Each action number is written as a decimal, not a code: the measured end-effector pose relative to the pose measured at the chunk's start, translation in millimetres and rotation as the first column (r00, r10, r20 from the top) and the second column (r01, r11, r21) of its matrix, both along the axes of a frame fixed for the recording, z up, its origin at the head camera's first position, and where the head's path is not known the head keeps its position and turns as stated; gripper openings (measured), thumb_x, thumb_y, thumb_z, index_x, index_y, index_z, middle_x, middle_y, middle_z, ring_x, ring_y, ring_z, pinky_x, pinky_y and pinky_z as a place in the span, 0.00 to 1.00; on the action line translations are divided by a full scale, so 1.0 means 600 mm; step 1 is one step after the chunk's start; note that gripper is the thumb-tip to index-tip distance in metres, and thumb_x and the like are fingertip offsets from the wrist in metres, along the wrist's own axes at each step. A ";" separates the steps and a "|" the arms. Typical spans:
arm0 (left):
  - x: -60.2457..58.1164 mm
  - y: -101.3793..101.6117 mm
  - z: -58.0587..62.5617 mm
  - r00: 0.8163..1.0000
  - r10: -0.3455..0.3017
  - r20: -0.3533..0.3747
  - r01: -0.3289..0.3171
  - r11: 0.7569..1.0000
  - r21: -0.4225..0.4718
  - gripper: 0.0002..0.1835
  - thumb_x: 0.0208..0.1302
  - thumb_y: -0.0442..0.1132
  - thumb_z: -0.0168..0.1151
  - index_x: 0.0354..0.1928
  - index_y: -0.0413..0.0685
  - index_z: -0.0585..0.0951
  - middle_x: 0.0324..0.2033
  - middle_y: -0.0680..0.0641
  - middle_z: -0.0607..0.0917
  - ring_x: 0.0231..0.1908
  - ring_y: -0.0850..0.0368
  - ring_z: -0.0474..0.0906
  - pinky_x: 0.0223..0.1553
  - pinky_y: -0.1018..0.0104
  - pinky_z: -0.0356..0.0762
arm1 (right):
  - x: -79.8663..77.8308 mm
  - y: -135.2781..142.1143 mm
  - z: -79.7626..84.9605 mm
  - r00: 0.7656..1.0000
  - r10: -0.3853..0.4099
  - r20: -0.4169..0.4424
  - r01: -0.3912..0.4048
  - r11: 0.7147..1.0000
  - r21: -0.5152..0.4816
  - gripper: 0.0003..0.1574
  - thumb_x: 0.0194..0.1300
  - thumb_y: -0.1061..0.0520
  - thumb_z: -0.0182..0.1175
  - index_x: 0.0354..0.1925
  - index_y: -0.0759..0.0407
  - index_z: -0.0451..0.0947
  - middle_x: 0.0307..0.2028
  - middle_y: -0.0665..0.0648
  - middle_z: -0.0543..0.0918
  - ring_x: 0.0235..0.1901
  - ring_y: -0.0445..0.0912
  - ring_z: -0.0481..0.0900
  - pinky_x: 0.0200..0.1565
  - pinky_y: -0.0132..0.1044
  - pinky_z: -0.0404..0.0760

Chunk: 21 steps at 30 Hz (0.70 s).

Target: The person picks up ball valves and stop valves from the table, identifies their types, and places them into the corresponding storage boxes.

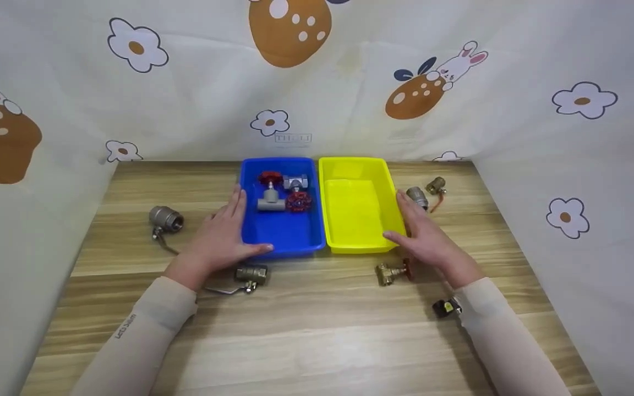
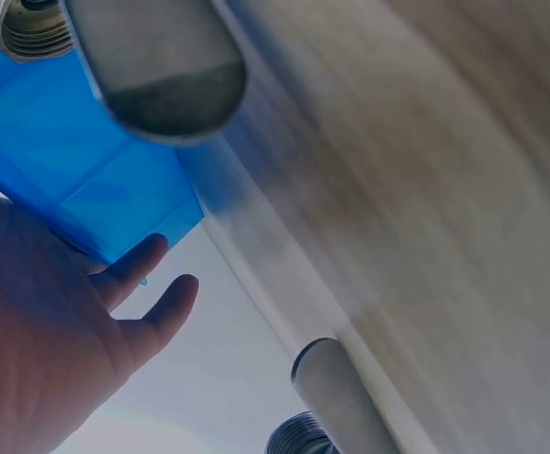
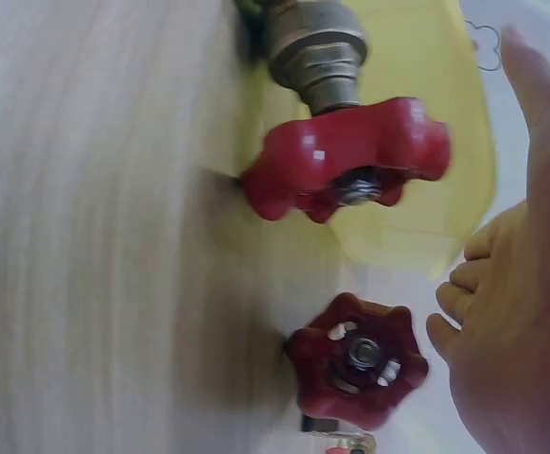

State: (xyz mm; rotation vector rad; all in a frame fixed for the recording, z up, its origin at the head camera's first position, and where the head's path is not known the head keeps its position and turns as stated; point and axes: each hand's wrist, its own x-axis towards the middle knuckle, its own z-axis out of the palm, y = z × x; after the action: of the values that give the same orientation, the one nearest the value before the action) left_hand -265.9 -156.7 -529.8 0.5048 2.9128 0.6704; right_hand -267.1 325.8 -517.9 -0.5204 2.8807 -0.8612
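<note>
My left hand (image 1: 220, 234) rests along the left side of the blue bin (image 1: 287, 236), fingers straight and thumb at its front rim. On the other side, my right hand (image 1: 427, 236) lies along the right wall of the yellow bin (image 1: 353, 212), its thumb near the front corner. The bins stand side by side. Inside the blue one are a grey valve (image 1: 271, 204) and a metal valve (image 1: 296, 182), both with red handwheels. A brass valve (image 1: 387, 274) with a red handwheel (image 3: 350, 156) sits in front of the yellow bin.
Lever ball valves lie left of the blue bin (image 1: 167, 219) and before it (image 1: 252, 274). Beyond my right hand are a grey metal fitting (image 1: 417, 197) and a small brass valve (image 1: 436, 185). A black part (image 1: 443, 308) is beside my right sleeve. Patterned cloth (image 1: 344, 82) encloses the table.
</note>
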 end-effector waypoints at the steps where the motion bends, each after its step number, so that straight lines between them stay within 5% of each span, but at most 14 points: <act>1: 0.000 0.000 0.000 1.000 -0.002 0.001 0.002 1.000 0.003 0.77 0.62 0.81 0.67 0.90 0.41 0.37 0.89 0.39 0.34 0.83 0.25 0.51 0.76 0.19 0.53 | 0.001 0.003 0.003 1.000 -0.021 -0.011 0.021 1.000 -0.018 0.62 0.80 0.33 0.64 0.90 0.58 0.46 0.89 0.63 0.46 0.87 0.63 0.44 0.83 0.67 0.48; 9: -0.002 0.000 0.000 1.000 -0.001 0.008 0.001 1.000 0.011 0.77 0.62 0.81 0.68 0.90 0.41 0.36 0.89 0.37 0.37 0.82 0.22 0.54 0.76 0.19 0.53 | 0.005 0.030 0.013 0.989 -0.140 -0.049 0.134 0.985 -0.108 0.42 0.80 0.41 0.67 0.76 0.67 0.72 0.75 0.71 0.73 0.76 0.69 0.69 0.78 0.69 0.64; 21: -0.003 0.000 -0.001 0.999 0.015 0.046 -0.017 0.999 0.036 0.78 0.60 0.82 0.68 0.90 0.44 0.35 0.89 0.40 0.35 0.83 0.23 0.52 0.78 0.21 0.50 | 0.017 0.054 0.026 0.996 -0.077 0.052 0.079 0.997 -0.026 0.46 0.77 0.39 0.71 0.77 0.66 0.71 0.77 0.69 0.72 0.75 0.70 0.71 0.76 0.70 0.67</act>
State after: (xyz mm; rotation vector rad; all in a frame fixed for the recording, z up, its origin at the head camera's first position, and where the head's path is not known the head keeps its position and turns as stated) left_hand -267.8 -156.5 -530.6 0.4647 2.8698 0.7289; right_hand -256.9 358.2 -502.1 -0.3845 2.8634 -0.9133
